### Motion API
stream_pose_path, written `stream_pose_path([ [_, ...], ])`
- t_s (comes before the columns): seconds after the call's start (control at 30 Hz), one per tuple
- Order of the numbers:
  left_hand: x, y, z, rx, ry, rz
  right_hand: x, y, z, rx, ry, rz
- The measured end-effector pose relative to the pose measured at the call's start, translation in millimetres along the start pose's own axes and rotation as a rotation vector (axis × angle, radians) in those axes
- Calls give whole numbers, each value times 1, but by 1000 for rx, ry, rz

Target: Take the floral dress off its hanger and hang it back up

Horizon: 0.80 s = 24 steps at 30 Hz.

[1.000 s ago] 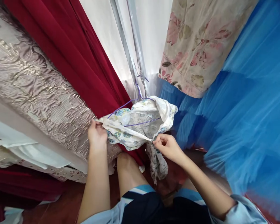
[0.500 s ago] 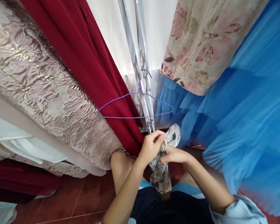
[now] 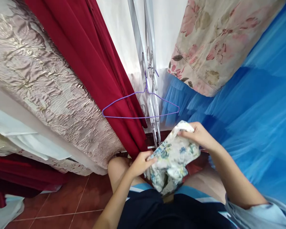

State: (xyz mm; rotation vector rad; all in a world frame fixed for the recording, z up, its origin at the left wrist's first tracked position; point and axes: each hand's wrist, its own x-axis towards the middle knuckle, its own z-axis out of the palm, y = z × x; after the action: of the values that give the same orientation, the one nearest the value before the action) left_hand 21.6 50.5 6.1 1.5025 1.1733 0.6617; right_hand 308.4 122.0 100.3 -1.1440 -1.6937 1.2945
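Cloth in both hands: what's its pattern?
The cloth has blue flowers on white, best seen in the head view.

White garment (image 3: 176, 152) with blue-green floral print; purple hanger (image 3: 135, 118); crimson cloth (image 3: 85, 66); blue tulle (image 3: 259, 121).

Blue-flowered garment (image 3: 175, 154) now off hanger (image 3: 133, 118)

Left hand (image 3: 140, 163) low, right hand (image 3: 202, 136) higher; fingers (image 3: 145, 155) in a pinch
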Motion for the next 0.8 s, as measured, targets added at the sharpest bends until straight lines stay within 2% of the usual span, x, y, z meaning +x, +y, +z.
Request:
stream_pose_path([
  [0.1, -20, 2, -54, 283, 223, 44, 28, -2, -4, -221, 219, -291],
  [0.17, -34, 9, -95, 421, 304, 102, 50, -4, 3, -368, 229, -451],
  [0.2, -40, 14, -115, 520, 352, 141, 61, -5, 9, -435, 200, -481],
  [0.3, -51, 36, -166, 838, 541, 290, 89, -8, 31, -572, 56, -394],
  [0.4, -47, 63, -198, 987, 746, 392, 99, -10, 49, -613, -12, -255],
  [0.5, -32, 91, -212, 938, 905, 461, 90, -13, 56, -642, 0, -251],
  [0.63, -4, 123, -208, 847, 1007, 561, 66, -19, 54, -699, 16, -306],
  [0.7, 10, 137, -197, 819, 1014, 571, 58, -22, 54, -698, 18, -314],
  [0.8, 29, 149, -174, 813, 915, 530, 53, -22, 55, -620, -3, -329],
])
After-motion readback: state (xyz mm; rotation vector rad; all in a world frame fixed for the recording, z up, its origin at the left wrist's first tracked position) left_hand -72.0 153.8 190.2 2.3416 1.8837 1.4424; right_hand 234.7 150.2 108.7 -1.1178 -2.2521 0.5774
